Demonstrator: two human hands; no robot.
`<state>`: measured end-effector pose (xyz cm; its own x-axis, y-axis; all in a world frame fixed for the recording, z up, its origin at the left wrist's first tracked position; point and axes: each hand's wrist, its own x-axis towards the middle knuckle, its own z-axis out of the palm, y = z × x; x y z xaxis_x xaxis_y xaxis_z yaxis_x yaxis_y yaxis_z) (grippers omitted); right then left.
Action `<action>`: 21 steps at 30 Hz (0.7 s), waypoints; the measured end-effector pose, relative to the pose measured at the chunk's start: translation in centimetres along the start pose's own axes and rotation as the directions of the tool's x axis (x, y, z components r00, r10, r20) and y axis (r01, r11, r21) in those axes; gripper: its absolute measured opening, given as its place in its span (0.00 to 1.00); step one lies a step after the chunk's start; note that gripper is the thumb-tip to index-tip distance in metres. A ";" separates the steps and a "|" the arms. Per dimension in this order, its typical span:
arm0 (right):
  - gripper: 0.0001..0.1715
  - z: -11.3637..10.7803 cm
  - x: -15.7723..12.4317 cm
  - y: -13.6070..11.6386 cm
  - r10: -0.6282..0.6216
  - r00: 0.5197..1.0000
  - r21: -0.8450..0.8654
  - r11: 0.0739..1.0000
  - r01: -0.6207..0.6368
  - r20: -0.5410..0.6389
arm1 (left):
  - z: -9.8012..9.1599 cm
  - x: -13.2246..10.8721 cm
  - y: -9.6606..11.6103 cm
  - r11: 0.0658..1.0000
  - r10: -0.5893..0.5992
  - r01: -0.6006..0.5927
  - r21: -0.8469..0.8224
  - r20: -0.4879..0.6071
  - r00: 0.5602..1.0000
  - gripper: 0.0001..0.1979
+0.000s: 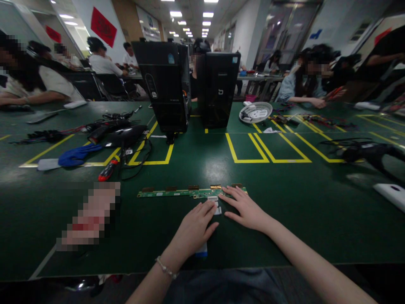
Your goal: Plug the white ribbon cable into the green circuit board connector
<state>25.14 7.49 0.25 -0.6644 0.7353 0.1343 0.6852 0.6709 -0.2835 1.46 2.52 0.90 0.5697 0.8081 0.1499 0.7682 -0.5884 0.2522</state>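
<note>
A long, narrow green circuit board [177, 194] with copper-coloured tabs along its far edge lies on the green table. My right hand [245, 207] is open, its spread fingertips resting on the board's right part. My left hand [196, 223] lies nearly flat, thumb apart, with its fingertips on a white flat ribbon cable [217, 210] just in front of the board. Below the left palm shows a blue cable end [201, 254]; the stretch between is hidden by the hand. Whether the cable is seated in the board's connector I cannot tell.
Two black computer towers [221, 90] stand beyond the board. To the left lie a red-and-black screwdriver [108, 170], a blue glove [79, 155], black cables and a pixelated item. A white basket [256, 113] sits back right, black cables [363, 152] farther right. Several people sit around.
</note>
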 end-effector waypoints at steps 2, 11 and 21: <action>0.34 0.0 0.0 0.1 -0.004 1.000 0.005 1.000 0.004 0.000 | -0.1 0.0 -0.5 1.000 0.029 -0.029 -0.008 0.002 1.000 0.24; 0.34 -0.2 0.0 0.1 -0.009 1.000 0.015 1.000 0.009 -0.003 | -0.1 -0.1 -1.2 0.997 0.073 -0.074 -0.019 -0.029 0.997 0.23; 0.34 -0.2 0.0 0.0 -0.007 1.000 0.017 1.000 0.007 -0.014 | 0.7 -0.3 -0.2 0.999 0.007 -0.009 -0.031 -0.070 0.998 0.23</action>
<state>25.21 7.48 0.40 -0.6647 0.7320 0.1497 0.6754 0.6743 -0.2984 1.30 2.41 0.15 0.5531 0.8041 0.2181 0.7536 -0.5945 0.2805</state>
